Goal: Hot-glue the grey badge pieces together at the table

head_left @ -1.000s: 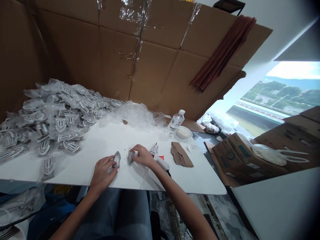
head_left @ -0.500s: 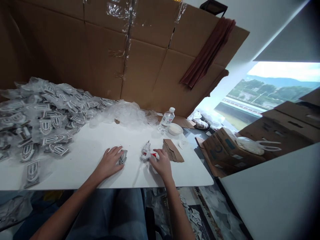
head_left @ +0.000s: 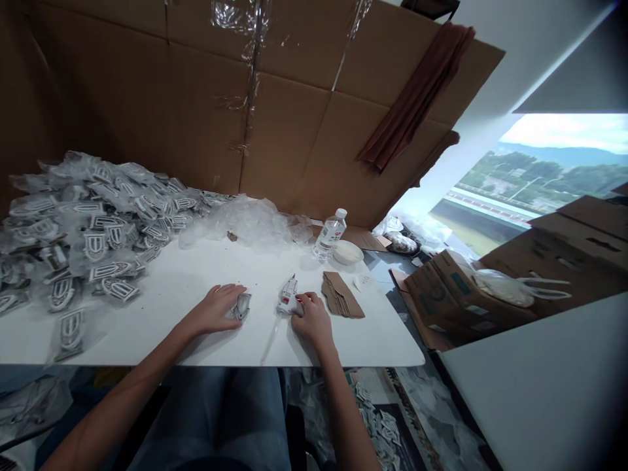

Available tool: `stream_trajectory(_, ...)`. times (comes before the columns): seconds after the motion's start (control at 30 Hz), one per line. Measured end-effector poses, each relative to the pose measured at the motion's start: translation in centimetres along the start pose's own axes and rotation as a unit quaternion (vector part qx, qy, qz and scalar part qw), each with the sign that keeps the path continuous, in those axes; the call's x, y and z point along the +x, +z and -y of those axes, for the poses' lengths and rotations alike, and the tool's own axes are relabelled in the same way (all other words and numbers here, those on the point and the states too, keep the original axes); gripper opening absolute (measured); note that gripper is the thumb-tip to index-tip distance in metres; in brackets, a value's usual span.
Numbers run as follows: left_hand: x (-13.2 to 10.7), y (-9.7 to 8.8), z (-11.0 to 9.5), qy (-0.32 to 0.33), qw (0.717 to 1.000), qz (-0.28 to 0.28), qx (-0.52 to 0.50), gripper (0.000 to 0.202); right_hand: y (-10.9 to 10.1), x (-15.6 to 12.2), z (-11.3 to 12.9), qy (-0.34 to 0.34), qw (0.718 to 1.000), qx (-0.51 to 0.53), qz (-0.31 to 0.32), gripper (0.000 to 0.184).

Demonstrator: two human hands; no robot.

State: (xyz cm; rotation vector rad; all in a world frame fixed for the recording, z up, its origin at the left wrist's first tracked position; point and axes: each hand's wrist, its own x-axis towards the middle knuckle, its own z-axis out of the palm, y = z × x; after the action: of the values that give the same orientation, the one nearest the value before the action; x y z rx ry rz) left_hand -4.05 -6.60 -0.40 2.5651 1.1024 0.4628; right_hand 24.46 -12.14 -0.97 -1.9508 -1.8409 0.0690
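Observation:
A small grey-and-white piece (head_left: 241,307) rests on the white table between the thumb and fingers of my left hand (head_left: 216,310), which is closed round its left side. What kind of piece it is, I cannot make out. To the right lies a white hot glue gun (head_left: 287,297), nozzle pointing away from me, with a clear glue stick (head_left: 271,340) trailing from its rear. My right hand (head_left: 313,319) is closed on the gun's handle, and its fingers cover most of the red trigger. A stack of brown cardboard pieces (head_left: 342,296) lies just right of that hand.
Many bagged grey-and-white pieces (head_left: 98,229) are heaped at the left. Clear plastic bags (head_left: 245,221) lie at the back, near a water bottle (head_left: 330,234) and a white bowl (head_left: 348,253). A cardboard wall (head_left: 289,131) stands behind; cartons (head_left: 444,288) sit at the right.
My right hand has closed round the glue gun's handle, its fingers now covering more of the red trigger. My left hand stays by the small piece. The view has shifted slightly.

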Motion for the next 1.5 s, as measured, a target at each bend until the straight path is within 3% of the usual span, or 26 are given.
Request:
stream_trajectory(0.1, 0.4, -0.1, 0.3, 0.025, 0.999, -0.007, -0.026, 0.061, 0.2, 0.3, -0.1, -0.006, 1.000, -0.007, 0.022, 0.042)
stream_trajectory(0.2, 0.6, -0.1, 0.4, 0.043, 0.998, -0.029, -0.042, 0.057, 0.6, 0.2, -0.2, -0.021, 1.000, 0.017, -0.007, 0.041)
stream_trajectory(0.37, 0.7, -1.4, 0.6, 0.058, 0.994, -0.084, -0.049, 0.041, 0.0, 0.1, 0.3, -0.089, 0.977, 0.186, -0.059, 0.039)
stream_trajectory(0.47, 1.0, -3.0, 0.6, 0.088, 0.985, -0.129, -0.077, 0.038, -1.2, 0.2, 1.2, -0.113, 0.938, 0.321, -0.065, 0.030)
stream_trajectory(0.6, 1.8, -4.4, 0.6, 0.096, 0.966, -0.196, -0.138, 0.054, -2.0, -0.1, 2.8, -0.039, 0.876, 0.479, -0.045, 0.028)
stream_trajectory(0.73, 2.5, -3.8, 0.7, 0.099, 0.932, -0.270, -0.221, 0.071, -1.4, -0.7, 4.5, 0.001, 0.769, 0.638, -0.031, 0.032)
stream_trajectory(0.83, 2.5, -2.8, 0.8, 0.092, 0.922, -0.296, -0.232, 0.077, -0.4, -1.0, 5.4, -0.002, 0.739, 0.674, -0.004, 0.030)
stream_trajectory(1.03, 1.9, -1.9, 0.5, 0.084, 0.933, -0.277, -0.215, 0.079, 1.4, -1.3, 6.4, 0.017, 0.764, 0.644, 0.037, 0.039)
stream_trajectory(1.23, 2.0, -2.1, 0.3, 0.126, 0.923, -0.310, -0.191, 0.082, 1.9, -2.3, 7.2, 0.033, 0.782, 0.622, 0.027, 0.039)
stream_trajectory(1.33, 2.0, -1.9, 0.4, 0.129, 0.922, -0.326, -0.167, 0.083, 2.0, -3.2, 7.1, 0.027, 0.821, 0.570, 0.017, 0.038)
stream_trajectory(1.5, 1.9, -1.2, 0.9, 0.111, 0.932, -0.317, -0.138, 0.084, 1.8, -4.2, 7.1, -0.030, 0.923, 0.381, -0.052, 0.028)
